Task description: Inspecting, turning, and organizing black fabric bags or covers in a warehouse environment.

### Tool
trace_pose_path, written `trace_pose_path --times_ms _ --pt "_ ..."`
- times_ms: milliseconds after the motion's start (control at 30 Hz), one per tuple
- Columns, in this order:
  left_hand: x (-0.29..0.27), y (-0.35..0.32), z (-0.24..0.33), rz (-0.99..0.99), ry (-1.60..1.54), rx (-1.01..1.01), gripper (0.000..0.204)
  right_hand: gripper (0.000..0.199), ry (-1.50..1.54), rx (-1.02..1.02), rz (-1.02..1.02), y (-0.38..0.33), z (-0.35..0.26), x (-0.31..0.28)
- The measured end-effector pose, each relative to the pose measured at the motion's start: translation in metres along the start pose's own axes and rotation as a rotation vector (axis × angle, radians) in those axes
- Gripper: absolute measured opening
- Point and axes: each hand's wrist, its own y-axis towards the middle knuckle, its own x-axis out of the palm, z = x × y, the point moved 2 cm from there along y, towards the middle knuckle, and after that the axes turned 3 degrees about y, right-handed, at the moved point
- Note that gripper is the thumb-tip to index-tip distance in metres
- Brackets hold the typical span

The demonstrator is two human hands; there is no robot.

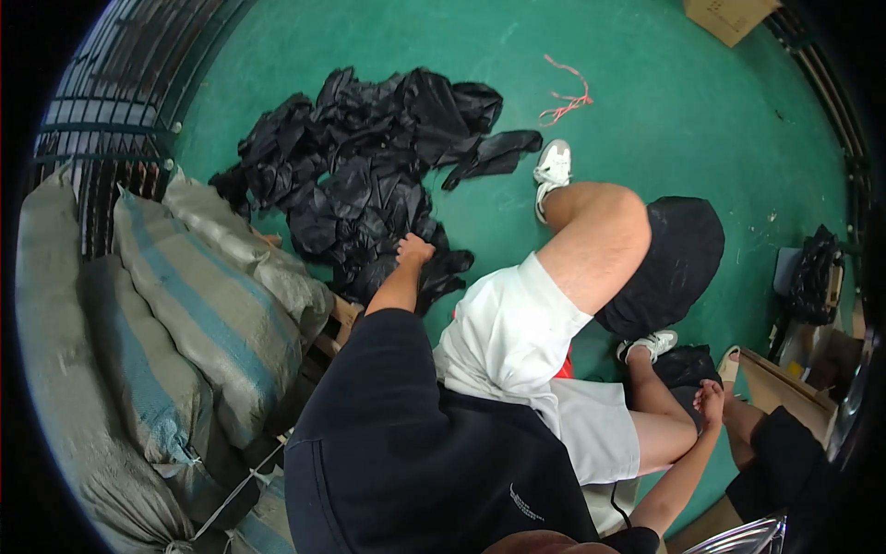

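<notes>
— Where are the hands?

— The left hand (414, 249) is stretched out to the near edge of the heap of black plastic bags (369, 166) on the green floor (646, 120). Its fingers are curled shut on a fold of one bag.

— And the other?

— The right hand (709, 402) is low on the right, beside the bare knee. The fingers look loosely bent, with a dark bundle (685, 365) just behind them, but I cannot tell whether it grips anything.

— Where does the heap lie?

— Far and left of the middle, spread wide, one piece trailing off right toward a white shoe (553, 166).

— What else is around?

— Grey sacks with blue stripes (185, 314) are stacked on the left, close to the person's side. A full black bag (669, 268) sits behind the raised knee. Farther off there is a scrap of red string (568, 97), and a cardboard box (729, 14) at the far right.
</notes>
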Motion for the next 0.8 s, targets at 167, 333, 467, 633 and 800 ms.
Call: trace_pose_path --times_ms 167,333,467,633,800 --pt "0.018 0.027 -0.049 0.018 -0.074 -0.072 0.074 0.020 -0.078 0.020 0.054 -0.008 -0.007 0.008" --pt "0.018 0.051 -0.017 -0.117 -0.046 0.280 0.047 0.021 0.007 0.032 0.058 -0.024 0.004 -0.001" --pt "0.009 0.073 0.032 -0.002 -0.219 0.421 0.055 0.019 0.041 -0.006 0.143 -0.028 0.013 -0.008" --pt "-0.006 0.089 0.109 0.099 -0.350 0.361 0.069 0.018 0.027 -0.002 0.259 -0.047 0.038 -0.026" --pt "0.009 0.162 0.103 0.034 -0.672 0.166 0.083 0.016 0.057 -0.058 0.249 -0.035 0.030 -0.026"
